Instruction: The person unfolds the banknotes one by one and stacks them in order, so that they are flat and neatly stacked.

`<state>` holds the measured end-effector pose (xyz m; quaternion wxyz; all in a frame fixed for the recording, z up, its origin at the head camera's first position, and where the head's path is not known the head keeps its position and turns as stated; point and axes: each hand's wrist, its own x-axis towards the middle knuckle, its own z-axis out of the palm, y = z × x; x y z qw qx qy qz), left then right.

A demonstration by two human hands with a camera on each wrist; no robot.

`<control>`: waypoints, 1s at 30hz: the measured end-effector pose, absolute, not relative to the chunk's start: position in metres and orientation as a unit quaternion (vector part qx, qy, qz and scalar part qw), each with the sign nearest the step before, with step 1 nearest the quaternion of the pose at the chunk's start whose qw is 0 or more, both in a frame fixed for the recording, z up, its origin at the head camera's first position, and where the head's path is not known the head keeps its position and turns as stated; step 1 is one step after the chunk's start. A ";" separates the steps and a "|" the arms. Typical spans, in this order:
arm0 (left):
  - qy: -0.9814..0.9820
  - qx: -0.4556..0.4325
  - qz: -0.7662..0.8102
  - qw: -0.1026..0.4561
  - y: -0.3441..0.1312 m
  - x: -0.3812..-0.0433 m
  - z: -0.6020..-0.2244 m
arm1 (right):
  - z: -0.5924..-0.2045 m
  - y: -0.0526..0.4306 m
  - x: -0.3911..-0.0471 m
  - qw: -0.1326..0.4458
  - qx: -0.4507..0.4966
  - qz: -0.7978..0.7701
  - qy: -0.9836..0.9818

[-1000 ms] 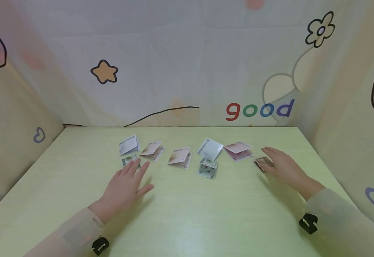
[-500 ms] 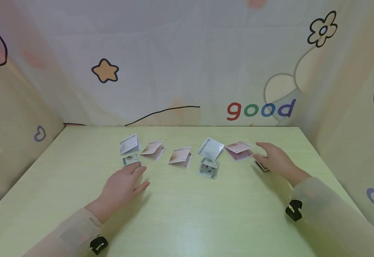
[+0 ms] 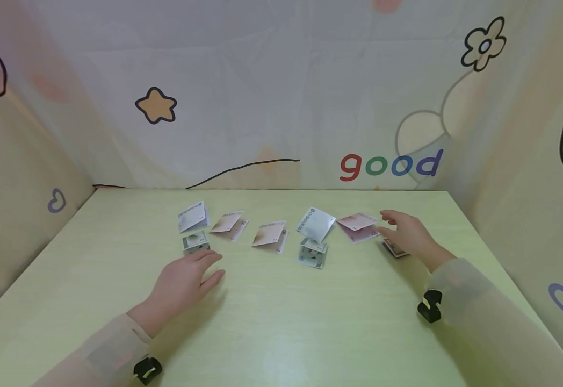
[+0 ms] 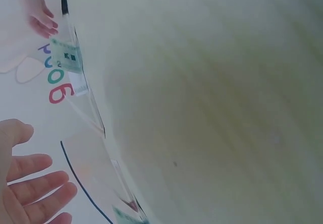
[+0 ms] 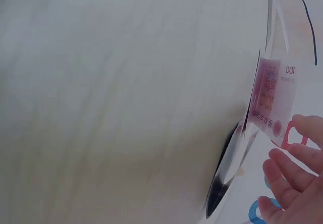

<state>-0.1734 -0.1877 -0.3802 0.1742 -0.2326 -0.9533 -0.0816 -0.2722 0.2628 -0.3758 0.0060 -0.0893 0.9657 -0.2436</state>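
On the wide pale yellow-green counter (image 3: 281, 322), the right grip (image 3: 409, 236) spreads loosely with nothing in it, just beside the folded pink paper banknote (image 3: 358, 221) toward the back right; the left grip (image 3: 180, 282), also spread, holds nothing near the folded green paper banknote (image 3: 195, 239). A light pinch at the pink one's raised edge seems best; pressing could flatten its fold.

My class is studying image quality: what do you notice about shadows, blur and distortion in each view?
Head view: soft shadows on the table near the left hand and right hand; left wrist view: turned sideways, the table soft and streaky, its edge bowed; right wrist view: table soft too, the 100 on the pink banknote legible though upside down.
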 end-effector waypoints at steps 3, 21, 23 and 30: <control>-0.954 -0.237 -0.079 0.163 -0.186 -0.172 -0.380 | -0.378 0.262 -0.275 0.008 -0.094 -0.241 0.966; -0.963 -0.237 -0.082 0.096 -0.181 -0.164 -0.377 | -0.377 0.252 -0.285 0.008 -0.070 -0.249 0.966; -0.962 -0.239 -0.088 0.097 -0.179 -0.164 -0.376 | -0.376 0.252 -0.284 -0.015 -0.074 -0.250 0.965; -0.957 -0.246 -0.108 0.111 -0.172 -0.164 -0.374 | -0.369 0.254 -0.277 -0.111 -0.083 -0.264 0.955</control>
